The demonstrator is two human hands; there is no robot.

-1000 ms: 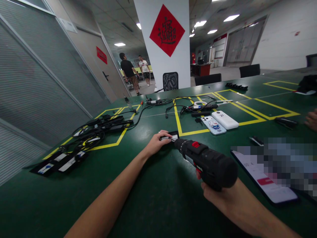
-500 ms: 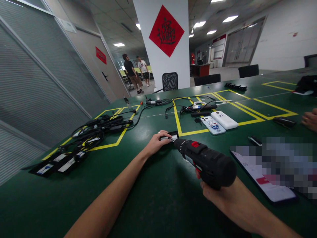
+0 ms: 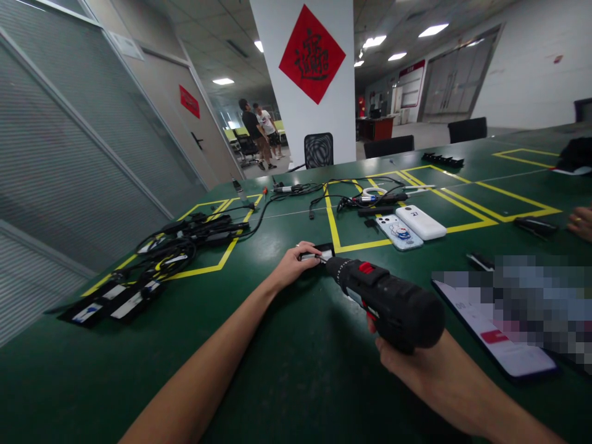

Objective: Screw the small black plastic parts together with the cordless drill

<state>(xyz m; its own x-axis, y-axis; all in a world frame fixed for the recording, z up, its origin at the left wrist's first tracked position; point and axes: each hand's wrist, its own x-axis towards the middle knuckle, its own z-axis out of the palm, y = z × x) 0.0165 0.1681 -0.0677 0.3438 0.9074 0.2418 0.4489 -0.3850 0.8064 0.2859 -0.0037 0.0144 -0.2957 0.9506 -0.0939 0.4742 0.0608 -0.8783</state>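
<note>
Black drill (image 3: 388, 302), nose-in from the right to a small black-and-white piece (image 3: 328, 253)

Steadies the piece flat on the green table (image 3: 259, 364) with the left hand (image 3: 296, 261), clamped down over its left part, thumb and forefinger near the front; exact wrap of the fingers, cannot tell. Grips the drill in the right hand (image 3: 411, 361), closed around a handle mostly hidden from view.

Turns on 1 relation, by the look of it: bit (image 3: 322, 259) to piece. Points the drill's long axis forward and leftward, chuck (image 3: 333, 267) foremost, rear end nearest the camera. Has the piece just beyond that chuck, ahead and to the left of the right hand, directly beneath the left. Makes the left hand the nearer of the 2; reaches across from the right hand only through the tool. Runs the piece's long axis roughly left to right, at a slant to the drill. Sets the bit right beside thumb and forefinger; true contact with the piece, too small to tell.

Shows, on the piece, a dark, narrow frame with a pale strip along the top; left part covered by fingers. Shows, on the drill, matte black casing with a red switch (image 3: 366, 267) on top and more red near the trigger. Borders yellow tape (image 3: 363, 246) just past the piece, with a patterned phone (image 3: 400, 232) and a white block (image 3: 422, 222) farther right.
</note>
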